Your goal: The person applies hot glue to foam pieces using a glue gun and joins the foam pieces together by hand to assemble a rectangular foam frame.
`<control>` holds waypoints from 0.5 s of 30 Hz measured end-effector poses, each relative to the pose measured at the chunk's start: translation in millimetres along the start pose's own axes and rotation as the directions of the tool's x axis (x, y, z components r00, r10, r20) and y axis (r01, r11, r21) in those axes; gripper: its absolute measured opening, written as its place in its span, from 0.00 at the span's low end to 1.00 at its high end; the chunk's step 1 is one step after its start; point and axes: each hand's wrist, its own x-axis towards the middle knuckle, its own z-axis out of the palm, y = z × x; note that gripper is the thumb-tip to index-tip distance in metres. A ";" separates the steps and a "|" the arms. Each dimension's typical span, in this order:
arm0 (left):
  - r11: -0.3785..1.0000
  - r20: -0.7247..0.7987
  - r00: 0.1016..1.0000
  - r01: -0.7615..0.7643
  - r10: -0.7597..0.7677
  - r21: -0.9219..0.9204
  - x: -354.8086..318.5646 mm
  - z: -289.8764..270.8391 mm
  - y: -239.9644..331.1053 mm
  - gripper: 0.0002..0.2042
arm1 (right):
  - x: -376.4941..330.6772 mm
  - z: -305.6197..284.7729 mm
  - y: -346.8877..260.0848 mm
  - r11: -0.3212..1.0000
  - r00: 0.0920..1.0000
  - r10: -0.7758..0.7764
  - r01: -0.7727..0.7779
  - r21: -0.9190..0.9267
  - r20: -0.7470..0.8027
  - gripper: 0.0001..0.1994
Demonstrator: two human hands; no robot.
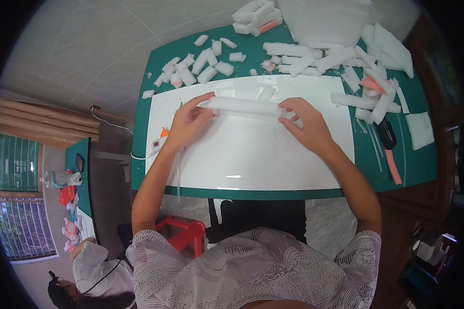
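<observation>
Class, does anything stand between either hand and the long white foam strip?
Nothing visible does: the left hand and right hand hold the long white foam strip by its ends. A short white piece shows beyond its far edge, apart from both hands.

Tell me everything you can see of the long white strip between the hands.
The long white strip looks like foam, roughly straight, with a slightly bumpy surface. It runs crosswise over the white board. The fingers and thumb of the left hand hold its left end, those of the right hand its right. Whether it touches the board is unclear.
</observation>
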 end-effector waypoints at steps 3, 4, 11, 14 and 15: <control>0.998 -0.028 0.998 -0.053 0.052 -0.036 -1.4 0.3 0.6 0.22 | -0.2 -0.1 0.4 1.000 1.000 -0.008 0.008 -0.003 -0.002 0.12; 0.998 -0.031 0.998 -0.062 0.062 -0.017 -1.6 -1.0 0.9 0.22 | -0.2 -0.3 0.2 1.000 1.000 -0.009 0.009 -0.007 0.001 0.12; 0.936 -0.101 0.945 -0.286 0.311 0.206 2.9 -5.7 -11.5 0.12 | 0.3 0.3 -1.1 1.000 1.000 -0.015 0.015 0.006 -0.003 0.12; 0.855 -0.118 0.912 -0.315 0.393 0.412 -2.0 -2.3 -6.4 0.10 | -0.1 -0.3 0.0 1.000 1.000 -0.016 0.016 0.000 -0.006 0.12; 0.855 -0.115 0.912 -0.317 0.393 0.410 -3.0 -0.3 -6.1 0.10 | -0.5 -0.5 0.8 1.000 1.000 -0.019 0.019 0.006 -0.008 0.12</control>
